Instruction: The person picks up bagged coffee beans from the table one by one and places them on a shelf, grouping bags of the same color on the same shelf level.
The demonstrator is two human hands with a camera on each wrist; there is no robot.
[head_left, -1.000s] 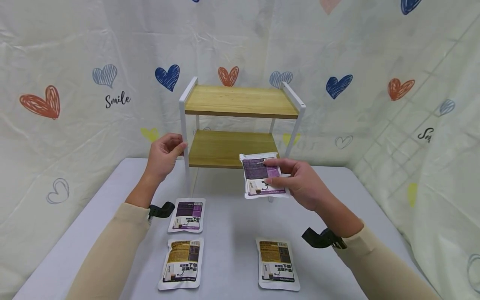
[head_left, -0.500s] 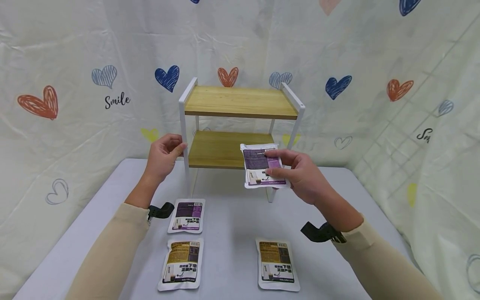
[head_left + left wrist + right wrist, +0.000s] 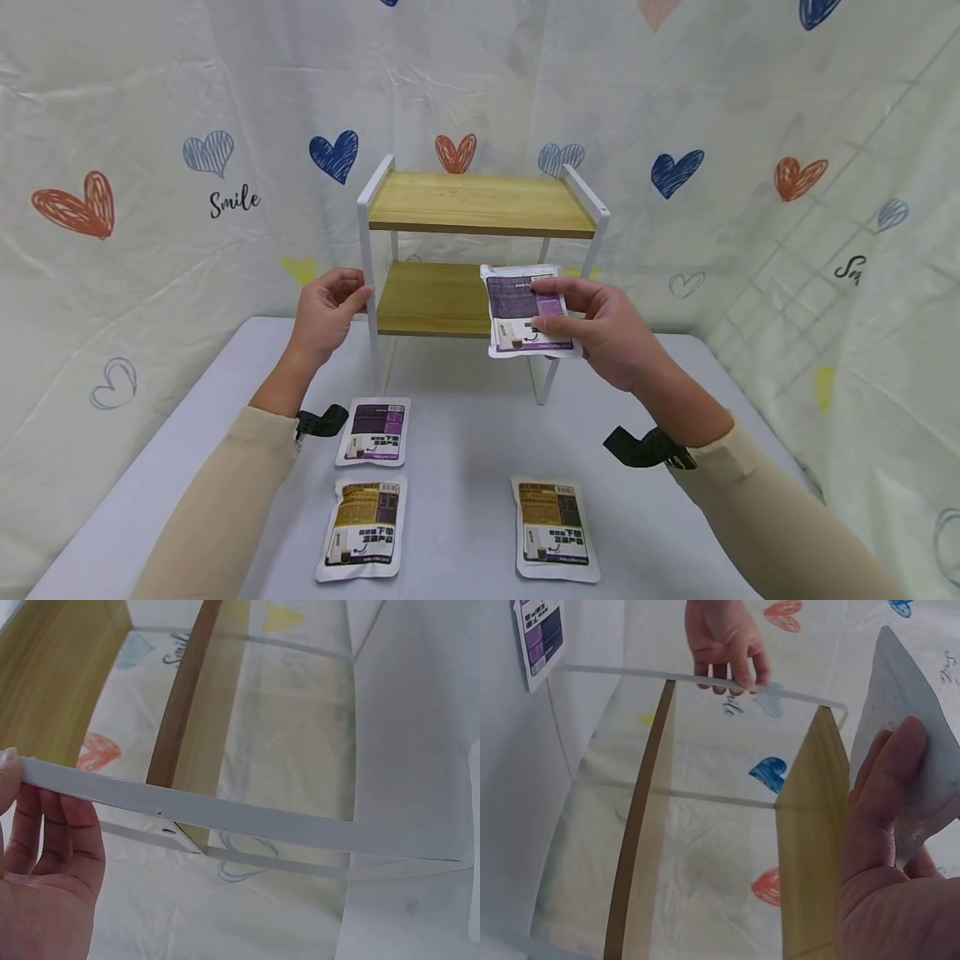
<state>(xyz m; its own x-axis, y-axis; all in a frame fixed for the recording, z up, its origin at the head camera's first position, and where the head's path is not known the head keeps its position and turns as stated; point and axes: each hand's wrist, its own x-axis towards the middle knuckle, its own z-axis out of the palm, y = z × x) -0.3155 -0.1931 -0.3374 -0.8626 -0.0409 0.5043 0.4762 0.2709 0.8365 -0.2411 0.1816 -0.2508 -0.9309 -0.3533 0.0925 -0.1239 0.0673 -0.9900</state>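
Note:
In the head view a two-tier shelf rack (image 3: 480,200) with wooden boards and white metal legs stands on the table. My left hand (image 3: 327,312) grips its front left leg, thumb in front and fingers curled behind; the left wrist view shows this white leg (image 3: 255,817) close up. My right hand (image 3: 611,333) pinches a white pouch with a purple label (image 3: 517,312) in front of the lower board's right part, label facing me. From the right wrist camera the pouch's plain silvery back (image 3: 907,727) shows between thumb and fingers.
On the white table (image 3: 457,433) lie another purple-label pouch (image 3: 375,432), a brown-label pouch (image 3: 363,529) at front left and a second brown-label pouch (image 3: 557,530) at front right. A curtain printed with hearts (image 3: 677,173) hangs behind the rack.
My right hand has lifted the purple-label pouch steadily higher, from below the lower board's front edge to in front of the board. The left hand and the rack stay in place.

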